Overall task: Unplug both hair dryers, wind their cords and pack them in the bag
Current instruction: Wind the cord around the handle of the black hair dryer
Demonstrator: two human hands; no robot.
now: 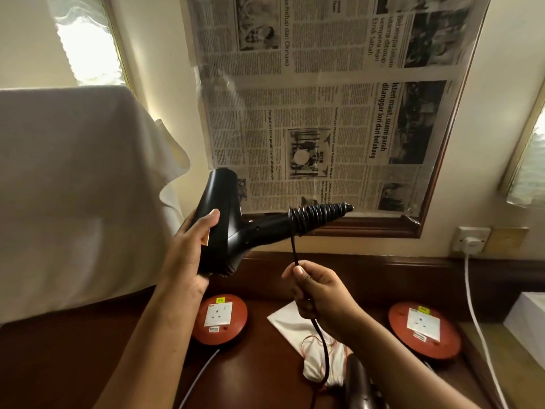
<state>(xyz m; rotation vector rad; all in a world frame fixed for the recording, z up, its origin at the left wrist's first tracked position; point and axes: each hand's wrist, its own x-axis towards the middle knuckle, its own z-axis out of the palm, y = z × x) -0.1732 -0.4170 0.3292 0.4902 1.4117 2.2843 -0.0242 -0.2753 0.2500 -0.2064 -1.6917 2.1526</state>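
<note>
Both hands busy: left hand [188, 249] gripping hair dryer [224, 228], right fingers [298, 271] pinching its cord [295, 252].

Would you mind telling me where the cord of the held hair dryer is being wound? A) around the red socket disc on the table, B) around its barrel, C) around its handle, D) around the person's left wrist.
C: black coils of the cord sit stacked along the handle of the hair dryer, which the left hand holds by the body while the right hand pinches the free length.
</note>
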